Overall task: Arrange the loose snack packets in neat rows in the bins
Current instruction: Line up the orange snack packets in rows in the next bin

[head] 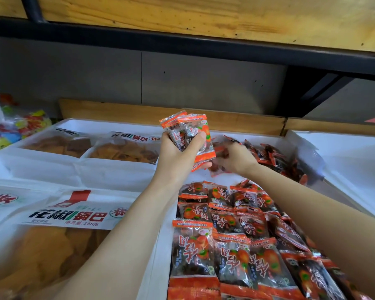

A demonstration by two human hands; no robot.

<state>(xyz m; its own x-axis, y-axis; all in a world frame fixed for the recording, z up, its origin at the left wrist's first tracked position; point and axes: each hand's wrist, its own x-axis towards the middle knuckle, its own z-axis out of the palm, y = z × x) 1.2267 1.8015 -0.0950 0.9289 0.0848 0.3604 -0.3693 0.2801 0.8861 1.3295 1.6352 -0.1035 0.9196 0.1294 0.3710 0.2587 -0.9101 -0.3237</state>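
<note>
1. The left hand grips a small upright stack of orange packets, with the thumb across them.
2. At its 3 o'clock, the right hand curls into the loose heap; blur hides whether it pinches one.
3. At 6 o'clock, neat rows fill the near part of the bin.
4. Probably past halfway: the far heap and the held stack are yet to be laid.
</note>
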